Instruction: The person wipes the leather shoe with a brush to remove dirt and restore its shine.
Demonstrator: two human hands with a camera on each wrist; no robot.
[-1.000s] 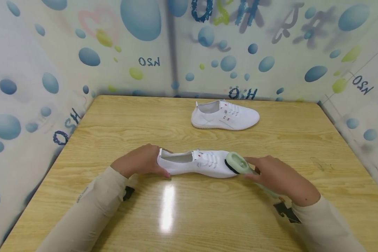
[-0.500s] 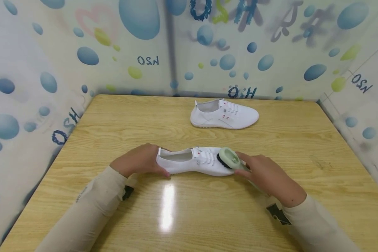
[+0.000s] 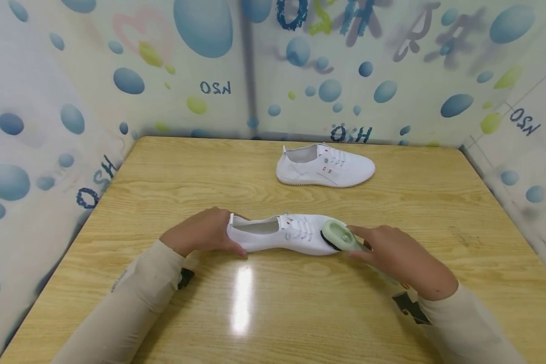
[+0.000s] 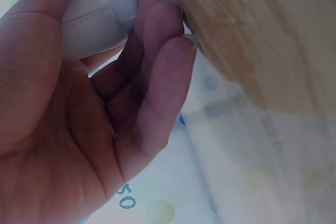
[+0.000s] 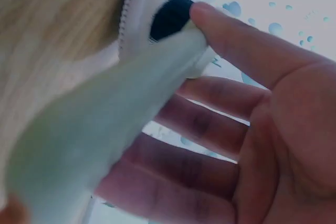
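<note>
A white lace-up shoe [image 3: 273, 235] lies at the table's middle, toe to the right. My left hand [image 3: 209, 232] grips its heel, thumb on the near side; the left wrist view shows curled fingers [image 4: 168, 72] by the shoe's heel [image 4: 92, 19]. My right hand [image 3: 396, 258] holds a pale green shoe brush [image 3: 338, 235] by its handle, black bristles against the toe. In the right wrist view the brush handle [image 5: 105, 114] crosses between thumb and fingers, and the dark bristles [image 5: 170, 19] meet the white upper.
The matching white shoe [image 3: 325, 167] sits farther back on the wooden table [image 3: 200, 177], also toe to the right. Behind the table stands a wall [image 3: 264, 71] printed with blue and green drops. A dark patch [image 3: 411, 307] shows at the right sleeve's cuff.
The brush in my right hand slid left up the toe toward the laces, then back right to near its earlier spot. My left hand keeps its grip on the heel.
</note>
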